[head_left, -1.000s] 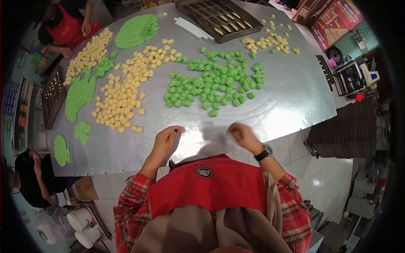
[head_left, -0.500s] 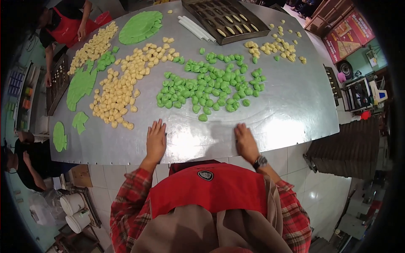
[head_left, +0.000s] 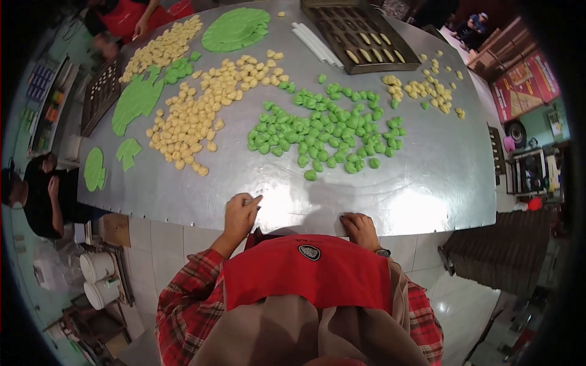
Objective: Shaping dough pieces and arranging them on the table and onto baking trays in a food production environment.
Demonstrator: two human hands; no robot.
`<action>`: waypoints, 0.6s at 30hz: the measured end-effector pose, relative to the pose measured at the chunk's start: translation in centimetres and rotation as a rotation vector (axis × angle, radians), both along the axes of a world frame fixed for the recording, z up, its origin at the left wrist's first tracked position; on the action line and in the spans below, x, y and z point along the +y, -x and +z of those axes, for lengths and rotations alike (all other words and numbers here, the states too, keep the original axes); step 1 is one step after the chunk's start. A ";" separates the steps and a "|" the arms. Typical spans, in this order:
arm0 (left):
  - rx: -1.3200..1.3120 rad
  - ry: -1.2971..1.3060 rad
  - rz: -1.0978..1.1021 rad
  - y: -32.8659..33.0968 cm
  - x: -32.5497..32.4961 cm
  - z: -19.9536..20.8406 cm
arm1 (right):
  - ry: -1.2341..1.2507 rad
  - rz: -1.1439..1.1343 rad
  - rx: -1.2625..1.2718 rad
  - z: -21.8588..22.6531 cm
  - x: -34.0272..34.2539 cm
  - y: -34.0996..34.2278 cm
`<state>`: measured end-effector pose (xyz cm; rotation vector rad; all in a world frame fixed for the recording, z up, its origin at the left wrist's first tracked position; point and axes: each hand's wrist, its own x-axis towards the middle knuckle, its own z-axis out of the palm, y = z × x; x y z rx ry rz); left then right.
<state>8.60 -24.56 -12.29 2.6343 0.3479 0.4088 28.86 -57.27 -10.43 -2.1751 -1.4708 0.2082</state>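
Observation:
My left hand [head_left: 242, 215] is just over the near edge of the steel table [head_left: 207, 204], fingers loosely bent and one pointing right. Nothing shows in it. At the same edge, further right, rests my right hand [head_left: 361, 230], fingers apart and lowered to the metal, also holding nothing. Beyond both hands lies a loose spread of small green dough balls [head_left: 323, 128], a short gap away from my fingers. To their left is a long heap of pale yellow dough balls [head_left: 195, 116].
Flat green dough sheets [head_left: 235, 29] lie at the far and left sides. White rods [head_left: 316, 44] sit beside a dark moulded baking tray [head_left: 360, 36]. More yellow pieces [head_left: 430, 88] are scattered right. A co-worker in a red apron [head_left: 131, 27] works at another tray [head_left: 101, 94]; another person [head_left: 46, 189] is at left.
Both hands have drawn back toward the near edge. The left hand's fingers, stretched forward before, are now bent. The view has shifted, and the dough lies as before.

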 end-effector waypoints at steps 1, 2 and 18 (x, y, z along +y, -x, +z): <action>-0.021 0.166 0.040 -0.9 -0.2 0.5 | -0.011 -0.015 0.091 0.2 -0.1 0.2; -0.045 0.327 0.080 -3.1 -0.6 1.0 | -0.009 -0.003 0.092 -0.6 0.4 -0.6; -0.551 0.093 0.630 -3.2 26.5 4.4 | -0.279 -0.161 0.220 1.7 18.8 -1.5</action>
